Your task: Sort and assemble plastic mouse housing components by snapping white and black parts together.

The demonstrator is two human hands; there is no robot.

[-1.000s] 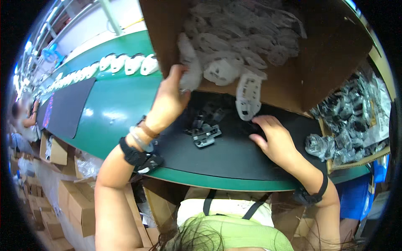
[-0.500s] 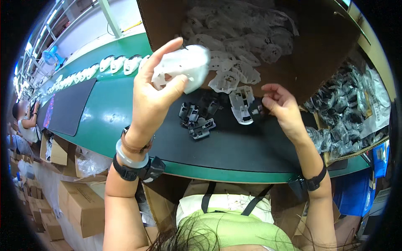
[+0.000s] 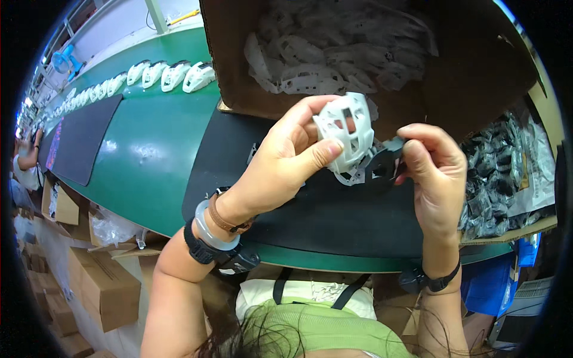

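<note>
My left hand [image 3: 292, 158] is closed round a white plastic shell [image 3: 358, 140] with several cut-outs, holding it tilted above the black mat [image 3: 280, 221]. My right hand [image 3: 439, 170] pinches a dark grey plastic part [image 3: 382, 161] between thumb and fingers, right beside the shell's right edge. Whether the two pieces touch I cannot tell. The loose parts on the mat are mostly hidden behind my left hand.
A large cardboard box [image 3: 471, 77] of bagged white shells [image 3: 334, 53] stands at the back. Another box with bagged dark parts [image 3: 492, 173] sits at right. White shells [image 3: 174, 76] line the green table [image 3: 152, 155] at left. Cardboard cartons [image 3: 104, 286] and a person [image 3: 27, 167] are farther left.
My left hand has lowered the white shell and brought it right, turning it. My right hand has lifted slightly with the dark grey part, now beside the shell. The view has shifted a little.
</note>
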